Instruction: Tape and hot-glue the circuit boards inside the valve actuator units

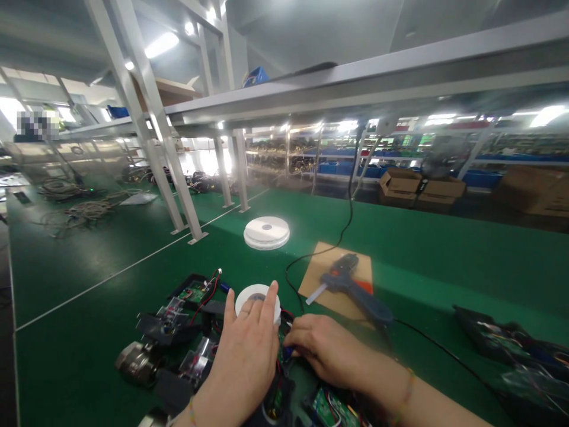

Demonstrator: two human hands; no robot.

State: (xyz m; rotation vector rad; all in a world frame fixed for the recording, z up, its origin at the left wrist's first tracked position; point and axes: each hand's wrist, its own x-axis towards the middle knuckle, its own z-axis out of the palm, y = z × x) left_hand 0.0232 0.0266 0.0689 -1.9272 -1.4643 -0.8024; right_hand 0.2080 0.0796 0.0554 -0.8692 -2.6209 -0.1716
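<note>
My left hand [249, 350] lies over a white roll [246, 295], its middle fingers bent onto the core and its outer fingers along the rim. To its right, my right hand [326, 347] is closed, fingertips pinched at a small blue part [288, 351] whose kind is mostly hidden. Beneath both hands is a black housing [282, 394] with wires and a green board, partly covered. Another opened black housing with a green circuit board [194, 290] and red and black wires sits left of the roll. One more green board [331, 409] shows below my right wrist.
A glue gun [355, 287] rests on a cardboard sheet [317, 261], its black cord [351, 207] running upward. Behind the roll are stacked white reels [267, 231]. Metal shelf posts [178, 178] stand at left. Black housings [511, 344] lie at right, metal fittings [137, 362] at left.
</note>
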